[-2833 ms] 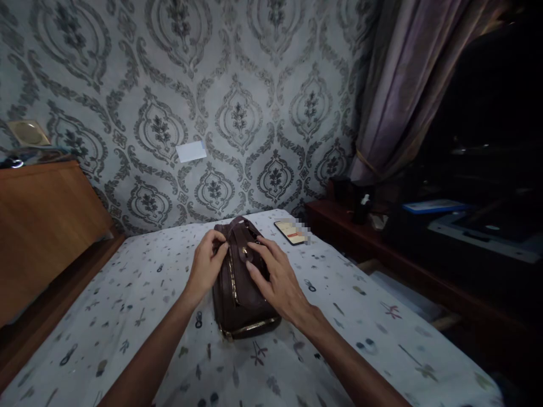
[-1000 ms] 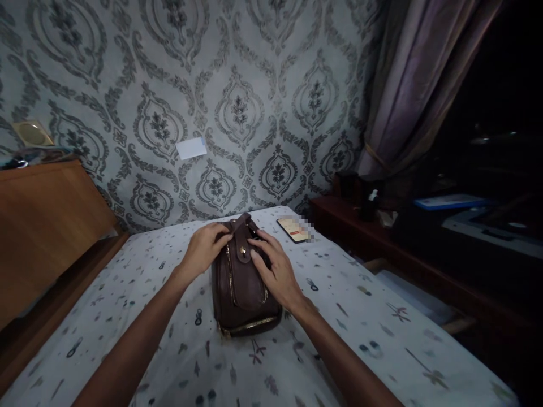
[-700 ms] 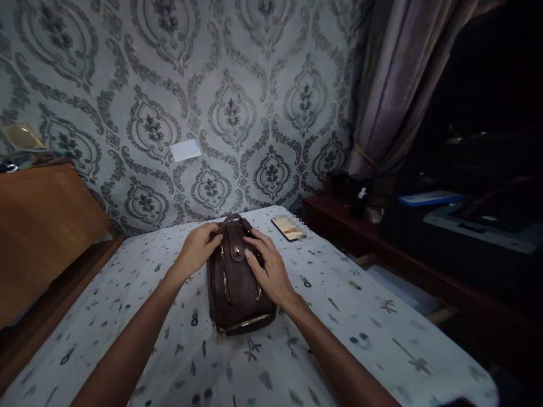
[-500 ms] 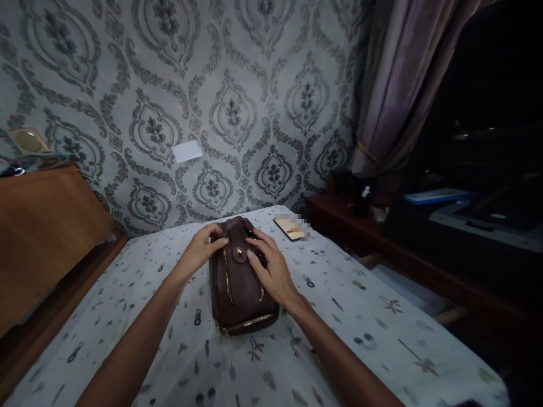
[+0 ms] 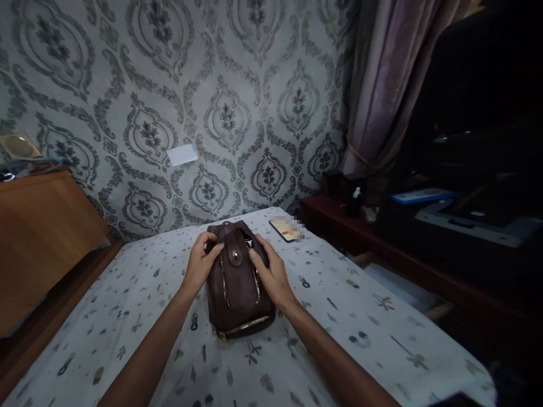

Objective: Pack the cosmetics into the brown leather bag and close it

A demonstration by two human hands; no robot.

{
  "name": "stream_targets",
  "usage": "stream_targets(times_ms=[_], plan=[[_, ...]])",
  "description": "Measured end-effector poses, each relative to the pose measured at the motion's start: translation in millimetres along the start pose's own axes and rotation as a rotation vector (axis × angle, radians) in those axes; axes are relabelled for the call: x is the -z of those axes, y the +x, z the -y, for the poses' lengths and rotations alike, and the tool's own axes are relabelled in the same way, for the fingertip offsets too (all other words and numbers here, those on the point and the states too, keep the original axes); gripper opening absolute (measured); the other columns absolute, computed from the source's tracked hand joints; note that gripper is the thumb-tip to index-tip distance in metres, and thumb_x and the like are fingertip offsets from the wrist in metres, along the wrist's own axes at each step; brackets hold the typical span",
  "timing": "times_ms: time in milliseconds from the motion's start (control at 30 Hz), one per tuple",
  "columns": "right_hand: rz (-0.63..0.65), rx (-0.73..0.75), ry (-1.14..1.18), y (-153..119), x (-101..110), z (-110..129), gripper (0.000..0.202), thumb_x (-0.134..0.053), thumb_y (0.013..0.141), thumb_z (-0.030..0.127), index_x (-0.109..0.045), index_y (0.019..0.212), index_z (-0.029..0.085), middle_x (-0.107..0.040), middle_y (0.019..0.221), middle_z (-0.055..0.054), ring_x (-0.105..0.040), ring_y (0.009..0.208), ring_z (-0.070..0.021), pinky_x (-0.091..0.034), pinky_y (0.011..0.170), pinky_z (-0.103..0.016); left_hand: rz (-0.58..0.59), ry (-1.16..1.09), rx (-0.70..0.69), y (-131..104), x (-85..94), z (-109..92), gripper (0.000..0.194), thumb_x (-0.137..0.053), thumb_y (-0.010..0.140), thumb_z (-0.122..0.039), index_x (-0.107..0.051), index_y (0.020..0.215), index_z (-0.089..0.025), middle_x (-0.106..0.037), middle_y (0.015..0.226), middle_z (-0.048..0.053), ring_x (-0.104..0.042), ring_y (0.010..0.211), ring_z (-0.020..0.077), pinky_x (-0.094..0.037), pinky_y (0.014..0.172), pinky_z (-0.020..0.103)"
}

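A dark brown leather bag (image 5: pixel 241 294) with gold zips lies flat on the bed. A strap with a round metal stud runs down its front pocket. My left hand (image 5: pixel 200 263) grips the bag's upper left edge, thumb on top beside the strap, fingers partly hidden behind. On the right edge my right hand (image 5: pixel 274 271) is closed, its thumb by the pocket's zip and its fingers over the side. Between the strap and my right hand, something dark and shiny (image 5: pixel 249 242) shows in an opening; I cannot make out what it is.
Beyond the bag lies a phone (image 5: pixel 284 229) with its screen lit, on the patterned bed sheet (image 5: pixel 165 316). A wooden headboard-like panel (image 5: pixel 46 237) stands left. To the right are a dark red cabinet (image 5: pixel 322 212), an open drawer (image 5: pixel 403 288) and a curtain (image 5: pixel 377 90).
My right hand has shifted to the bag's right edge, its fingers no longer over the opening. The strap's top lies flatter, and the view has turned slightly right.
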State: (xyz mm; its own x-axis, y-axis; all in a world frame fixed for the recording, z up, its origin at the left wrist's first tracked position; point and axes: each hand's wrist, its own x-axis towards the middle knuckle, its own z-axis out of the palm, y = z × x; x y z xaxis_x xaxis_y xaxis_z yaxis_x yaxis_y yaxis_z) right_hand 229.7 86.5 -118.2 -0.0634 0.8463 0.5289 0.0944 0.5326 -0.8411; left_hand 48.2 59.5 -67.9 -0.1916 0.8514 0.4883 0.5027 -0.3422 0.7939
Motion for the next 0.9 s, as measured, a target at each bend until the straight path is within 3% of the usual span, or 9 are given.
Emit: stream_targets(times_ms=[200,633,900], plan=[[-0.003,-0.033,0.024,0.2,-0.5,1.9,0.059,-0.053,0.091,0.052,-0.054,0.137,0.016,-0.056,0.143,-0.015,-0.052,0.134,-0.0286,-0.037,0.116,-0.051,-0.005,-0.013,-0.024,1.7,-10.6,0.7,0.019,-0.060,0.081,-0.036,-0.051,0.087,-0.021,-0.053,0.089,0.000,-0.052,0.088,0.0179,-0.044,0.078,0.028],[0.039,-0.036,0.091,-0.2,0.4,-7.4,0.061,-0.059,0.088,0.053,-0.052,0.139,0.021,-0.052,0.147,-0.012,-0.048,0.137,-0.0279,-0.033,0.119,-0.050,-0.108,-0.043,-0.017,-0.1,-8.9,3.5,0.018,-0.064,0.077,-0.035,-0.061,0.085,-0.020,-0.061,0.087,0.002,-0.056,0.088,0.0196,-0.045,0.079,0.030],[0.050,0.028,0.127,-1.3,-0.8,-10.5,0.055,-0.054,0.093,0.048,-0.051,0.142,0.024,-0.049,0.151,-0.009,-0.043,0.141,-0.0256,-0.028,0.121,-0.049,-0.157,0.101,-0.108,-3.5,-3.7,0.2,0.017,-0.057,0.087,-0.034,-0.065,0.088,-0.019,-0.063,0.089,0.004,-0.058,0.088,0.0192,-0.045,0.076,0.029]])
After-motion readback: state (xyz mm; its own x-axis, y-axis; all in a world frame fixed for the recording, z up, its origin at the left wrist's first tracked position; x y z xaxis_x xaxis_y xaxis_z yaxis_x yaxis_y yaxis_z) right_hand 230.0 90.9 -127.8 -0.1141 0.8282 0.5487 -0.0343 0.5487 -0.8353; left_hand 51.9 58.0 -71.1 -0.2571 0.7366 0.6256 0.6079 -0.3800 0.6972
